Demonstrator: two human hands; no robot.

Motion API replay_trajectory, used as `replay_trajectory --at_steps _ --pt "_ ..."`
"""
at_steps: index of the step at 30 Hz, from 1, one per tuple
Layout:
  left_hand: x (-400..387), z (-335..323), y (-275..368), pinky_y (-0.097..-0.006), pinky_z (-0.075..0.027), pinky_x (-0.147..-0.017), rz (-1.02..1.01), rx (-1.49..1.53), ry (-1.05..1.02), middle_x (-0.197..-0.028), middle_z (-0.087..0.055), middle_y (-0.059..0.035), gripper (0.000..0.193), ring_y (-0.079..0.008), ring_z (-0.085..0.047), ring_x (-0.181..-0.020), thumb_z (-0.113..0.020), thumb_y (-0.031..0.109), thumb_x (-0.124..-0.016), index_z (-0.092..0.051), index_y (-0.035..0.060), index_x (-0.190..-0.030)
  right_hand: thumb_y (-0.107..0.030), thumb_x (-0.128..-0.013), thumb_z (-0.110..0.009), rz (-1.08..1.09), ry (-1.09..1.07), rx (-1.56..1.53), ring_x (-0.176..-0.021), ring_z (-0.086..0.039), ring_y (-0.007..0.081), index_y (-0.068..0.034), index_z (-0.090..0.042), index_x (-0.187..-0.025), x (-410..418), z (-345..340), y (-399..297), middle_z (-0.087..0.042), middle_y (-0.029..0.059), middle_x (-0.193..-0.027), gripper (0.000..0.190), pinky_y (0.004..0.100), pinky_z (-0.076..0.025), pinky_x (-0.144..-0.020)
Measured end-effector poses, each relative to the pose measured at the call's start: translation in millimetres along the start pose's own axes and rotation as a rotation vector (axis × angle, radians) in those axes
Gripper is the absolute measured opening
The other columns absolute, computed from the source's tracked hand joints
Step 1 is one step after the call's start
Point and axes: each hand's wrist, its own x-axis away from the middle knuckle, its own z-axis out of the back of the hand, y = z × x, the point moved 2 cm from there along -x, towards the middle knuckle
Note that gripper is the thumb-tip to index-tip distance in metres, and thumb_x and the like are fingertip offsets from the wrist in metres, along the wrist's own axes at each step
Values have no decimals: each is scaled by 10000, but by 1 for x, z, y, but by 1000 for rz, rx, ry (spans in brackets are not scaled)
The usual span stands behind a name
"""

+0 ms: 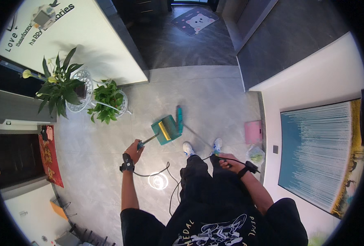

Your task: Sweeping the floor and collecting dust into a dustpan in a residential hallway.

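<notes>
My left hand [134,151] grips the handle of a long-handled green dustpan [171,125], which has a yellow comb strip across it. The pan rests on the grey tile floor, left of my feet. My right hand [231,163] is closed around the handle of a green broom [180,120]. Its thin stick slants down and left past my shoes [188,148], and the broom head stands at the pan's open right edge. A dark band with a small device sits on each wrist, and a black cable [151,176] hangs from the left one. Any debris is too small to tell.
A white plant stand [88,89] with leafy potted plants [108,101] is at the left wall. Along the right wall lie a pink flat scale-like square [253,132] and a plastic bag of greens [256,155]. A cat-print mat [196,21] lies ahead, a red mat [51,156] left.
</notes>
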Motion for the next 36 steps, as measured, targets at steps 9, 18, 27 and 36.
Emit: replay_trajectory --at_steps 9,18,27,36 --pt "90 -27 9 -409 -447 -632 87 33 281 -805 -575 -130 273 -318 -563 -752 -538 287 -802 -506 105 -1003 -214 -841 -514 297 346 692 -412 -424 67 -50 -511 -801 53 21 -37 -467 -5 -554 169 198 -326 -346" --pt "203 -37 4 -365 -457 -616 664 378 841 -797 -615 -143 225 -301 -599 -725 -605 206 -762 -574 69 -938 -182 -810 -510 368 405 1262 -396 -453 109 -15 -510 -858 -31 -30 -80 -464 26 -510 173 244 -360 -344" --pt "256 -33 10 -318 -448 -590 957 467 989 -734 -611 -118 193 -231 -593 -640 -626 182 -750 -592 45 -882 -165 -809 -486 356 160 1389 -365 -444 122 -6 -512 -779 -166 -189 -138 -464 41 -481 164 270 -347 -328" --pt "257 0 5 -303 -449 -599 1184 457 977 -733 -608 -110 171 -220 -585 -639 -620 147 -755 -588 38 -883 -118 -792 -444 502 142 1713 -381 -513 227 22 -512 -893 -273 -354 -170 -512 132 -506 186 338 -386 -355"
